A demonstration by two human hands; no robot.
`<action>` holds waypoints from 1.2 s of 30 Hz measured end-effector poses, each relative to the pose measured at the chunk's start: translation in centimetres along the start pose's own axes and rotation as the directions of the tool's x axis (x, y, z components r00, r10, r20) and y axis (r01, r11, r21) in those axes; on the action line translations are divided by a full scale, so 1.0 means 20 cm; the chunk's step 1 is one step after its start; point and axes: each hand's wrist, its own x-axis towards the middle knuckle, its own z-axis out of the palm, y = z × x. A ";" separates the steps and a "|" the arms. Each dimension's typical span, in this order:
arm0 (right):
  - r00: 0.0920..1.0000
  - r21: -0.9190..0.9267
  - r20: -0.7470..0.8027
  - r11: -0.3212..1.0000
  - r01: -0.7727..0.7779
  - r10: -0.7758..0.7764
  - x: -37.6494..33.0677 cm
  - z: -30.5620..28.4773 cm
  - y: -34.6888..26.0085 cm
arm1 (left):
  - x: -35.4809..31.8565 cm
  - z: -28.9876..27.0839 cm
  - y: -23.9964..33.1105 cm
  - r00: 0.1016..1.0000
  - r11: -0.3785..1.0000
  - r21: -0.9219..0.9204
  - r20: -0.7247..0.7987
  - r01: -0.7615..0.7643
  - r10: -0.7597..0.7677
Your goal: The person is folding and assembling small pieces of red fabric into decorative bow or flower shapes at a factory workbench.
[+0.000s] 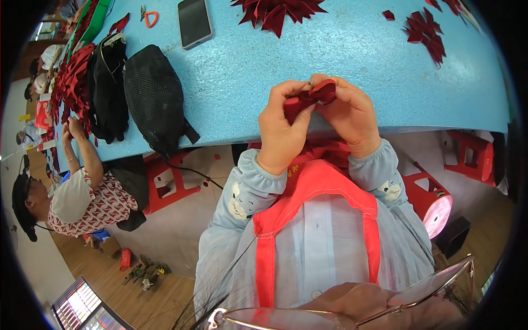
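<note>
Between both hands, just above the near edge of the light-blue table [231, 93], is a small dark-red velvet bow [324, 92]. My left hand [282, 129] pinches its left loop with thumb and curled fingers. My right hand [352, 110] is closed at its right side, fingertips meeting those of the left hand behind the bow. The fingers hide part of its middle and back. Farther off on the table lies a pile of dark-red velvet pieces with pointed ends [278, 14], and a smaller bunch of the same pieces [425, 36] is at the far right.
A black mesh bag [154, 93] and a black cloth bag [107, 88] lie to the left. Beyond them are a phone [195, 23], orange-handled snips [150, 20] and a red velvet heap [74, 82]. A co-worker [88, 198] sits at left. Red stools [470, 157] stand by the table.
</note>
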 end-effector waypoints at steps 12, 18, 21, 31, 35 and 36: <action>0.973 -0.774 -0.034 0.622 0.118 -0.227 -0.03 -0.01 0.01 | 0.04 -0.06 0.08 0.889 0.739 -0.498 0.189 0.453 -0.418; 0.965 -0.569 -0.067 0.804 0.173 -0.255 -0.02 0.00 0.01 | 0.06 -0.13 0.10 0.959 0.788 -0.566 0.020 0.243 -0.281; 0.964 -0.607 -0.082 0.780 0.152 -0.251 -0.03 0.05 0.01 | 0.12 -0.21 0.17 0.982 0.967 0.195 0.124 -0.165 0.143; 0.961 -0.751 0.042 0.625 0.211 -0.274 -0.05 0.13 0.00 | 0.11 -0.12 0.23 0.921 0.954 0.299 0.368 0.013 -0.128; 0.946 -0.737 0.015 0.635 0.229 -0.324 -0.05 0.13 0.02 | 0.12 -0.13 0.20 0.873 0.941 0.030 0.365 0.337 -0.325; 0.939 -0.733 -0.006 0.641 0.229 -0.343 -0.05 0.12 0.02 | 0.12 -0.13 0.20 0.863 0.897 -0.123 0.354 0.425 -0.360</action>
